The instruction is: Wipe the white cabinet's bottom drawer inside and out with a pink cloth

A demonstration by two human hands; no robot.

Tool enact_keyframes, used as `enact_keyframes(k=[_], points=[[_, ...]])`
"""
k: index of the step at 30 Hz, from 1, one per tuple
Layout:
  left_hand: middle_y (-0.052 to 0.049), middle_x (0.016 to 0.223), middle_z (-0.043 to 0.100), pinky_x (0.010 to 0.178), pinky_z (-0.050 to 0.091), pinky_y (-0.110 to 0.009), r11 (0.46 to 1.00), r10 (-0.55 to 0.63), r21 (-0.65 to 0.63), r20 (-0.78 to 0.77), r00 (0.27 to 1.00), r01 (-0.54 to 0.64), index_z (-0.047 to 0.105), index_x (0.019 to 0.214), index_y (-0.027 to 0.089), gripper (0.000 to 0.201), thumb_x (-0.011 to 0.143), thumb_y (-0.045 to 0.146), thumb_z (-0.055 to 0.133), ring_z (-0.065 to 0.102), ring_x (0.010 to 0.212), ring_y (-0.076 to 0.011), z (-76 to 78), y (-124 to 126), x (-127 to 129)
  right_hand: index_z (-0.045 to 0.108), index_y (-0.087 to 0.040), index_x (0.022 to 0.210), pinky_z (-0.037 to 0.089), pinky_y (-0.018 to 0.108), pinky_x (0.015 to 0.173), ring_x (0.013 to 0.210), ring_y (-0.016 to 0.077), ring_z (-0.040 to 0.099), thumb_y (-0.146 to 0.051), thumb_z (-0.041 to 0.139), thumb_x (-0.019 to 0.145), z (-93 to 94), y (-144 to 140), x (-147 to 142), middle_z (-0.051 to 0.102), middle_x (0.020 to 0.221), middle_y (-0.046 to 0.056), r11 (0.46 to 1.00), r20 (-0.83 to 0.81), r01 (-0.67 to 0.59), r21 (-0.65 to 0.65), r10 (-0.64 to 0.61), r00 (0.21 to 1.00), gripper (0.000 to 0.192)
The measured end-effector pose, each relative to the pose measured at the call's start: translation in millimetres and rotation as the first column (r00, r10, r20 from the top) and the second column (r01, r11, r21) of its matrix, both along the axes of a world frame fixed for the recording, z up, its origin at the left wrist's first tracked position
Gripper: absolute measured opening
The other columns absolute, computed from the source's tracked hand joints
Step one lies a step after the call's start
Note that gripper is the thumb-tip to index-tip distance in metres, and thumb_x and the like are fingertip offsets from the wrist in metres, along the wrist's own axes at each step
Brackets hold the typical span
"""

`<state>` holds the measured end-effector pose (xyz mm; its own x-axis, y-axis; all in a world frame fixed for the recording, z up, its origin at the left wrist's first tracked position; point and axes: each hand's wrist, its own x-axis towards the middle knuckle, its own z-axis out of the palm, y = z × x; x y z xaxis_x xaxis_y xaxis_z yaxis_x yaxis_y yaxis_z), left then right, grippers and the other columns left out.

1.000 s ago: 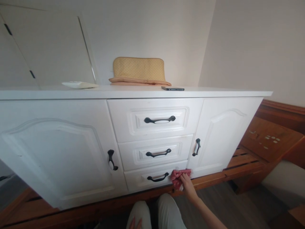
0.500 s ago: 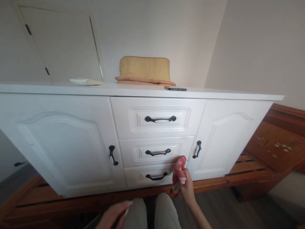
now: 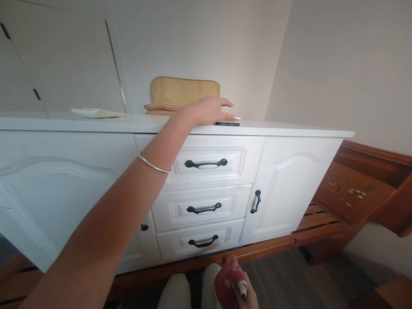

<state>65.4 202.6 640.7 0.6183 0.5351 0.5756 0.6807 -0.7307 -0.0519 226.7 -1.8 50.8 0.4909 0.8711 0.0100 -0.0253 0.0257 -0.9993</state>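
My left hand point(image 3: 207, 110) stretches up onto the top of a white cabinet point(image 3: 289, 128), fingers spread, its fingertips resting by a dark phone point(image 3: 227, 124) that lies flat near the top's front edge. A thin bangle circles that wrist. Low at the frame's bottom, my right hand point(image 3: 243, 294) is closed around a bunched red cloth point(image 3: 225, 281), held away from the cabinet above my knees. The cabinet front has three drawers with black handles, the lowest point(image 3: 202, 242) nearest the cloth.
A yellow padded cushion point(image 3: 185, 92) leans on the wall behind the phone. A pale flat remote-like object point(image 3: 96, 113) lies on the top at left. Wooden slatted bed frame point(image 3: 325, 223) stands at right on the dark floor. A white door is at the left.
My left hand has risen from my lap to the cabinet top beside the phone. My right hand has pulled the red cloth back from the lower drawers toward my knees.
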Motion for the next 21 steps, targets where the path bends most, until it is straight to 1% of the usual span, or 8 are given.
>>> enact_keyframes(k=[3,5,7,12,15,17,19,21], points=[[-0.020,0.146,0.058,0.110,0.039,-0.059,0.990,-0.082,-0.124,-0.166,0.983,0.062,0.046,0.140,-0.008,0.091,0.089,0.067,0.046,0.052,0.139,-0.0338,-9.8,19,24,0.075,-0.022,0.100,0.061,0.039,0.082,0.092,0.0328,0.074,-0.077,0.074,0.067,12.8,-3,2,0.078,0.097,0.010,1.000,-0.052,0.007,0.009,-0.006,0.999,0.064],[-0.021,0.142,0.061,0.110,0.038,-0.061,0.989,-0.066,-0.146,-0.196,0.978,0.038,0.048,0.137,-0.009,0.095,0.087,0.071,0.044,0.053,0.138,-0.0348,-16.4,25,31,0.075,-0.021,0.101,0.061,0.037,0.081,0.090,0.0313,0.074,-0.075,0.073,0.070,22.1,-4,1,0.078,0.096,0.010,0.999,-0.082,-0.037,0.008,0.037,0.996,0.063],[-0.017,0.141,0.063,0.110,0.039,-0.060,0.989,-0.031,-0.146,-0.197,0.980,0.001,0.052,0.135,-0.006,0.092,0.087,0.072,0.044,0.055,0.136,-0.0337,-19.7,24,33,0.074,-0.021,0.102,0.060,0.037,0.082,0.091,0.0304,0.074,-0.075,0.073,0.071,25.5,-4,1,0.078,0.097,0.010,0.999,-0.097,-0.051,0.003,0.051,0.994,0.062],[-0.012,0.137,0.066,0.108,0.045,-0.051,0.999,-0.025,-0.037,-0.193,0.981,0.018,0.054,0.136,-0.003,0.074,0.095,0.058,0.047,0.059,0.132,-0.0296,-24.2,4,22,0.075,-0.021,0.100,0.059,0.037,0.089,0.098,0.0312,0.073,-0.073,0.076,0.067,6.0,-2,8,0.078,0.101,0.010,0.999,-0.073,-0.037,-0.033,0.035,0.997,0.062],[-0.006,0.123,0.073,0.104,0.049,-0.049,0.999,0.025,0.025,-0.094,0.995,-0.023,0.061,0.134,0.005,0.050,0.098,0.040,0.055,0.065,0.125,-0.0282,-33.8,-13,14,0.076,-0.019,0.094,0.059,0.039,0.091,0.102,0.0352,0.073,-0.073,0.083,0.052,-5.6,-2,15,0.079,0.100,0.011,0.994,-0.071,-0.034,-0.104,0.026,0.997,0.069],[-0.002,0.115,0.077,0.103,0.050,-0.049,0.996,0.054,0.069,0.016,0.998,-0.055,0.067,0.131,0.013,0.038,0.100,0.032,0.054,0.068,0.122,-0.0275,-42.8,-20,10,0.077,-0.019,0.091,0.059,0.041,0.090,0.104,0.0377,0.072,-0.072,0.086,0.044,-6.6,-3,14,0.079,0.097,0.012,0.990,-0.077,-0.038,-0.137,0.028,0.997,0.071],[-0.001,0.119,0.078,0.105,0.050,-0.048,0.993,0.041,0.103,0.136,0.990,-0.056,0.067,0.133,0.019,0.036,0.102,0.030,0.052,0.068,0.123,-0.0266,-51.2,-23,2,0.077,-0.019,0.094,0.059,0.041,0.091,0.105,0.0369,0.072,-0.071,0.085,0.050,-3.1,-5,7,0.079,0.100,0.012,0.995,-0.079,0.001,-0.105,-0.009,0.997,0.069],[-0.001,0.133,0.074,0.110,0.050,-0.045,0.989,0.008,0.140,0.273,0.962,-0.048,0.062,0.139,0.024,0.039,0.102,0.031,0.051,0.066,0.127,-0.0241,-57.4,-28,-15,0.077,-0.017,0.098,0.059,0.039,0.089,0.103,0.0352,0.072,-0.072,0.081,0.058,1.7,-7,-2,0.079,0.103,0.013,0.997,-0.097,0.041,-0.059,-0.046,0.994,0.069]])
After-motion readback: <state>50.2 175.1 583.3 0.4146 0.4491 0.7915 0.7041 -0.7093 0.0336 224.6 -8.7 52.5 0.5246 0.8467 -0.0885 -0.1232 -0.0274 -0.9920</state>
